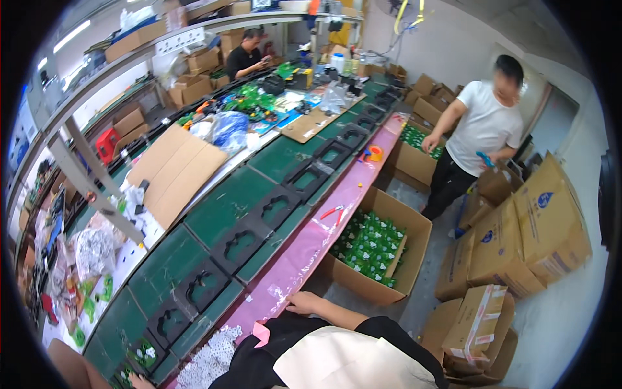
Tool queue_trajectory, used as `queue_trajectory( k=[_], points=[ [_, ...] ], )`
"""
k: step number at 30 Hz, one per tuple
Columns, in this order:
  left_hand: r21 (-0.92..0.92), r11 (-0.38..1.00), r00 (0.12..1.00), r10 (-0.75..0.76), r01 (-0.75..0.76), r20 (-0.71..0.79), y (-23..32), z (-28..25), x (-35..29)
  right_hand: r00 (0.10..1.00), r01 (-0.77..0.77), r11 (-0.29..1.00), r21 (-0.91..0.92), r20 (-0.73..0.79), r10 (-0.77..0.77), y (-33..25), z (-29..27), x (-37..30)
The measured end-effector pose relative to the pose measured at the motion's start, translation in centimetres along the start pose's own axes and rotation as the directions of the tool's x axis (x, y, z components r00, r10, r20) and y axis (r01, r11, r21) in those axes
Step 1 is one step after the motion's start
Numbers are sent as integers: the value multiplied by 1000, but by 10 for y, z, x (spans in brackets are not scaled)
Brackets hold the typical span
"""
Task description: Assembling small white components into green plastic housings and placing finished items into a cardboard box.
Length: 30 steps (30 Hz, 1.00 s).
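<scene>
At the pink-covered bench edge, my right hand (306,303) rests with its fingers laid on the edge, and nothing shows in it. My left hand (139,381) is cut off by the lower edge of the picture; only some fingers show, close to a green plastic piece (122,375). Just beyond these fingers a green piece with white parts (144,353) sits in a black tray. A heap of small white plastic parts (208,360) lies on the pink strip (265,292) in front of me. Farther along the strip lie red-handled pliers (333,212) and an orange tape dispenser (372,153).
Black cut-out trays (237,247) line the green conveyor (217,201). On my right stands an open carton (411,259) of green pieces. Sealed cartons (512,233) stack by the wall. One person (486,117) stands beside another carton; a second (245,58) sits across the line.
</scene>
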<state>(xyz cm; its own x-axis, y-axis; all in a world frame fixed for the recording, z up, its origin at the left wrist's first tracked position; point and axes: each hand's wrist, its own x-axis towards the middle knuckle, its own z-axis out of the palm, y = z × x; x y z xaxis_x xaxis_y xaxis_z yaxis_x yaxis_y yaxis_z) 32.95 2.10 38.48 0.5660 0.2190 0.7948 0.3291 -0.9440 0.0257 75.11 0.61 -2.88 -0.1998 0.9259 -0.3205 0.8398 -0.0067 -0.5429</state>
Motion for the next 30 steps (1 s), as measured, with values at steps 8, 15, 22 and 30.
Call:
queue_trajectory(
  k=[8,15,22,30],
  points=[
    [512,786,889,-450,348,86,-51,6,-221,993,76,996,-37,89,-73,-8,0,17],
    [798,405,692,-722,446,-21,-104,-7,-407,984,131,991,-36,125,-125,-14,-9,31],
    [758,72,415,-869,648,-271,-133,35,-528,980,161,987,-22,118,-158,-17,39,39],
    [897,48,439,-883,440,-168,-115,-18,-469,960,256,954,159,71,-270,6,55,44]
  ],
)
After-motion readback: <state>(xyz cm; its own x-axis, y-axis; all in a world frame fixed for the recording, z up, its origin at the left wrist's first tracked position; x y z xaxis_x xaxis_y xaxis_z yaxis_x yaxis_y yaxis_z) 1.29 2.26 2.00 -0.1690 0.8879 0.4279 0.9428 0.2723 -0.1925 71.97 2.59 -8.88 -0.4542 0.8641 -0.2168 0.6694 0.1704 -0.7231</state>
